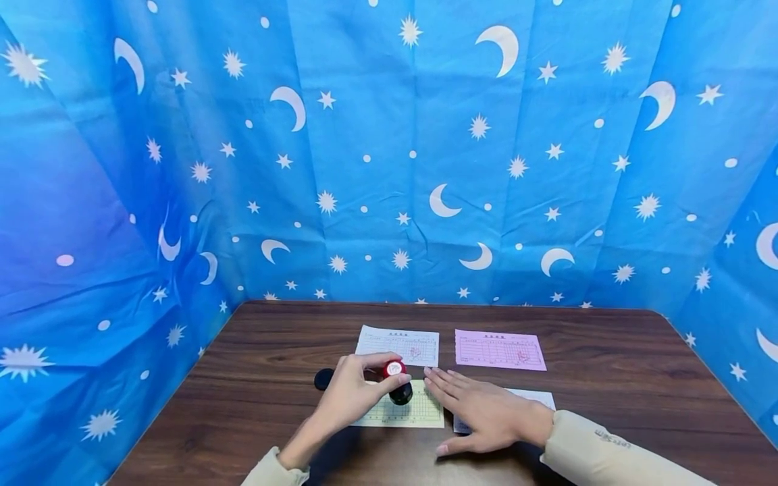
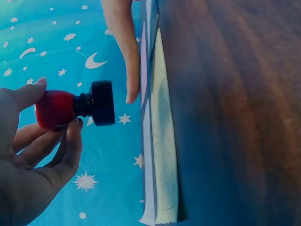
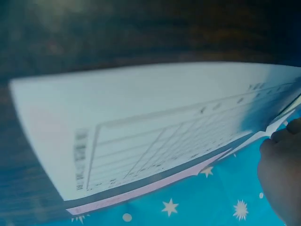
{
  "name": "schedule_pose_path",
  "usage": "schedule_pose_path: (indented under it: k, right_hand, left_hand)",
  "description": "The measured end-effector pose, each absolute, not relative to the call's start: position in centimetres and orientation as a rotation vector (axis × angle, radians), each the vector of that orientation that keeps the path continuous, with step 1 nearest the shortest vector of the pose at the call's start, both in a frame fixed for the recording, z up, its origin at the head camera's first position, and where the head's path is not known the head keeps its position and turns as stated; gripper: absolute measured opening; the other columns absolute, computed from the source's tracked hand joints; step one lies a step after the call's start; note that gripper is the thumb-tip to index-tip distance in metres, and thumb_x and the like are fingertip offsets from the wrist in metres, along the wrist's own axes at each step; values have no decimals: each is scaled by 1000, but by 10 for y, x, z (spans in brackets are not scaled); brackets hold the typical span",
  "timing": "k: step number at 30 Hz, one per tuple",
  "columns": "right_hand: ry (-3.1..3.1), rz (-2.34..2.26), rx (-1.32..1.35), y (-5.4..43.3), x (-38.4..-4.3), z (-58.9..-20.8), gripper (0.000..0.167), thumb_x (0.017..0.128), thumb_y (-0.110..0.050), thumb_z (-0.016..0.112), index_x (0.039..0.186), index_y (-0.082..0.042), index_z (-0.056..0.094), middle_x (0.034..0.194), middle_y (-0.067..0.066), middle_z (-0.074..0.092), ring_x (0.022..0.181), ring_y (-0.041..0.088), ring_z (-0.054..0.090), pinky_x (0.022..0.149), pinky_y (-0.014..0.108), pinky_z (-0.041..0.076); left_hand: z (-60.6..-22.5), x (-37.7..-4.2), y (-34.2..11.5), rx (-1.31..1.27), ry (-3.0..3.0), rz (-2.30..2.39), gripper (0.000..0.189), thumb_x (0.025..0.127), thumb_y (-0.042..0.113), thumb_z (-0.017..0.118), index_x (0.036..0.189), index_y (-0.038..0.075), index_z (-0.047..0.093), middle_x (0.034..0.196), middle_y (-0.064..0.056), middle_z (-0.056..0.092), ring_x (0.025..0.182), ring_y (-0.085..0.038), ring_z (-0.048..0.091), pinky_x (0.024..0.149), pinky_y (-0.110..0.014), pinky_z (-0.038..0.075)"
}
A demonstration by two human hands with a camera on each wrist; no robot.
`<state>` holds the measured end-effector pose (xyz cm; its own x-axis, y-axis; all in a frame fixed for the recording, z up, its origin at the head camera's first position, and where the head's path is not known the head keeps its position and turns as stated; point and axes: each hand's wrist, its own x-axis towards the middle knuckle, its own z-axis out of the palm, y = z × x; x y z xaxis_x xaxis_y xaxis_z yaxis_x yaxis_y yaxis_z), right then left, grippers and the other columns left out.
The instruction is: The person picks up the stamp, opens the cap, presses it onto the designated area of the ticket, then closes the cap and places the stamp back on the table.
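Left hand [image 1: 349,393] has a stamp [image 1: 394,368] pinched by its red knob, thumb on 1 side, fingertips on the other. The black base [image 2: 102,103] faces down at the yellow slip [image 1: 422,413], and the left wrist view shows a clear gap under it, so it's hovering, not touching.

That's the bit I'd watch from where I'm standing, tbh: the stamp's long axis looks pretty much square to the slip lying flat below. Left hand is clearly the nearer of the 2 to the stamp, reaching in over the slip's left side.

Right hand [image 1: 489,408] is palm down, fingers straight, gripping nothing. Its fingertips are by the yellow slip's far right corner, palm over a near white slip [image 1: 542,398]. Can't tell if it's actually pressing.

Further back on the brown table [image 1: 243,405]: a far white slip [image 1: 389,344] and a pink slip [image 1: 483,345], each with a red mark. A black round thing [image 1: 323,379] sits just left of the left hand.
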<state>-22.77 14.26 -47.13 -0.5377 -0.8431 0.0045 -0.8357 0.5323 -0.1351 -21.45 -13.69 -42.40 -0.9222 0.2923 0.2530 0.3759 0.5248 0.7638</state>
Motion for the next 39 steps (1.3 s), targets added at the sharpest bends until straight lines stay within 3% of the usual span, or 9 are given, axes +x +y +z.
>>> schedule_pose_path:
  k: [10, 24, 33, 39]
  right_hand:
    - [2635, -154, -1473, 136, -233, -475, 97, 101, -79, 32, 168, -10, 19, 178, 8, 15, 164, 26, 21, 129, 46, 32]
    - [2654, -72, -1462, 133, -230, -473, 99, 100, -81, 32, 168, -10, 21, 177, 8, 18, 164, 26, 23, 129, 43, 32]
    - [2657, -76, -1428, 133, -231, -474, 99, 99, -82, 32, 168, -11, 25, 176, 10, 21, 164, 27, 24, 129, 45, 31]
    - [2665, -72, -1444, 134, -231, -475, 98, 99, -82, 32, 167, -12, 28, 175, 12, 23, 163, 27, 25, 129, 44, 32]
  left_hand:
    - [-430, -214, -136, -599, -2731, -1321, 40, 94, 41, 80, 121, 12, 79, 100, 2, 80, 80, -2, 69, 72, -17, 58]
    - [-439, -224, -123, -774, -2731, -1301, 36, 93, 39, 81, 117, 11, 80, 102, 0, 81, 83, 1, 70, 73, -19, 57]
    - [-443, -224, -116, -859, -2759, -1302, 31, 94, 31, 80, 117, 10, 80, 104, -1, 81, 86, -1, 71, 76, -20, 58]
    - [-443, -224, -113, -923, -2738, -1243, 29, 93, 28, 82, 116, 10, 80, 101, 0, 82, 87, 0, 72, 78, -27, 62]
